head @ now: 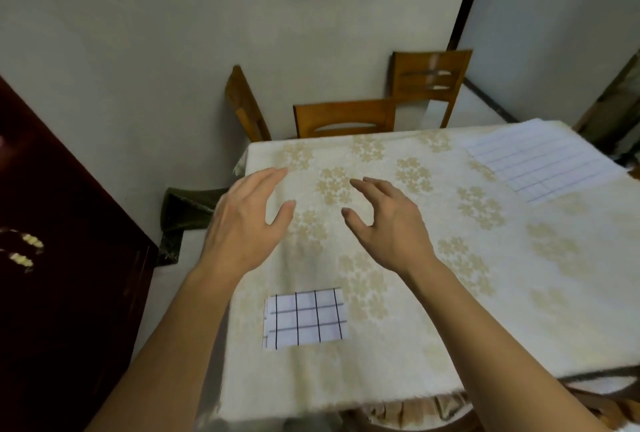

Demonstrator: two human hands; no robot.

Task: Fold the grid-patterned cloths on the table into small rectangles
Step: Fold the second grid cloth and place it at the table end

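Both hands are empty above the floral tablecloth (398, 310): the left hand (244, 223) has fingers spread and relaxed, the right hand (389, 223) loosely curved around nothing. A folded grid-patterned cloth (304, 319) lies near the table's front edge between the forearms, and an unfolded grid-patterned cloth (540, 164) lies at the far right corner.

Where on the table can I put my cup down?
The middle is bare: the flowered tablecloth between the small folded cloth at the near left and the big grid cloth at the far right corner. The near right side is bare too. The far left is crowded: the left hand and right hand are over it.
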